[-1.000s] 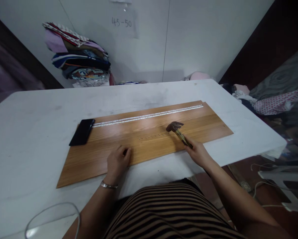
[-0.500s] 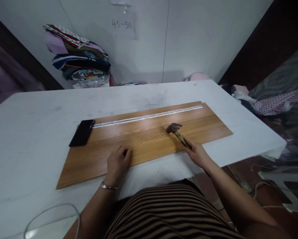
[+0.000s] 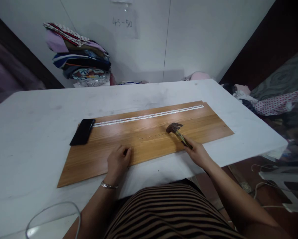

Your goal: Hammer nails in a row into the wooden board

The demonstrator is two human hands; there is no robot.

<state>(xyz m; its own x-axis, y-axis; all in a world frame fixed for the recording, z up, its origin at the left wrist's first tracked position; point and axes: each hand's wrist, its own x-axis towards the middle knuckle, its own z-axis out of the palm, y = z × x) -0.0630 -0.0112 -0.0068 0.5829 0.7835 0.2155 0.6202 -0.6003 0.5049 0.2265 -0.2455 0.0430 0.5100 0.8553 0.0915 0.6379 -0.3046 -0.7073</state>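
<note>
A long wooden board [image 3: 129, 141] lies across a white table [image 3: 34, 126]. My right hand [image 3: 197, 153] is closed round the handle of a small hammer [image 3: 176, 130]; the hammer's head rests on the board at the right end of a short row of small nails [image 3: 151, 136]. My left hand [image 3: 118, 160] lies on the board's near edge with its fingers curled, holding nothing that I can see. A thin silver strip [image 3: 149, 116] runs along the board's far side.
A black phone [image 3: 82, 131] sits on the board's far left corner. A pile of folded cloth [image 3: 79, 59] stands behind the table by the wall. A grey cable [image 3: 51, 212] loops at the table's near left. Clothes and white cords lie at the right.
</note>
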